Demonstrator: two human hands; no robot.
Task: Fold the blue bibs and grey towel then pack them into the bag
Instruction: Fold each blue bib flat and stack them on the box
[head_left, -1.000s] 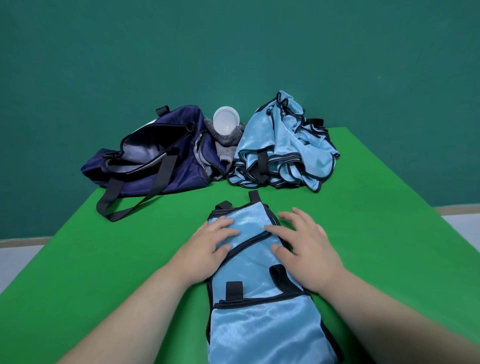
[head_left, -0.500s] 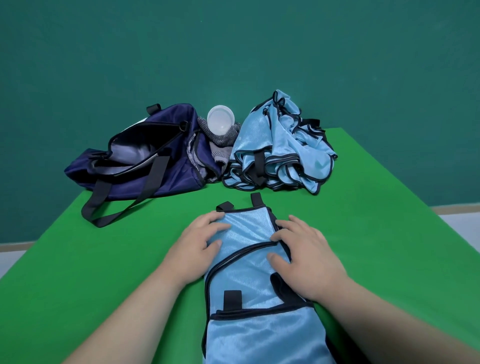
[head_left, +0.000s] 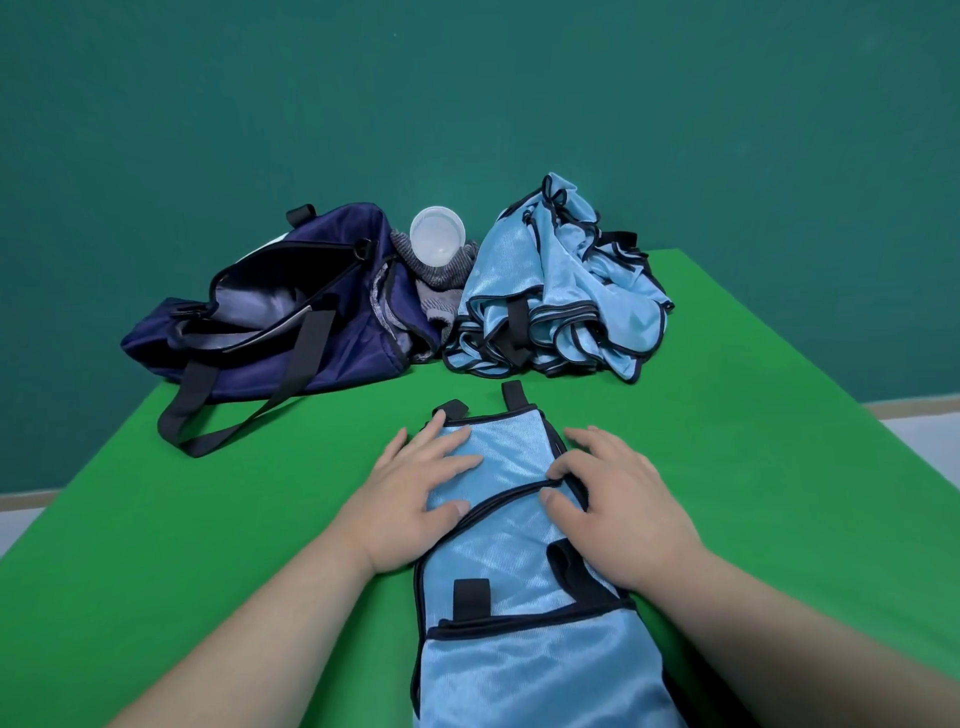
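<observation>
Bib (head_left: 519, 545) lies on green table (head_left: 208, 519); teal wall (head_left: 467, 104) behind.

Probably a staged recording room: a green-covered table (head_left: 208, 519) set against a plain teal wall (head_left: 467, 104).

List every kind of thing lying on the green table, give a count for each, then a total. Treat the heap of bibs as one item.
Navy duffel bag: 1
Grey towel: 1
Plastic cup: 1
Heap of blue bibs: 1 (bibs within cannot be counted)
Flat blue bib, under the left hand and right hand: 1
Total: 5
</observation>
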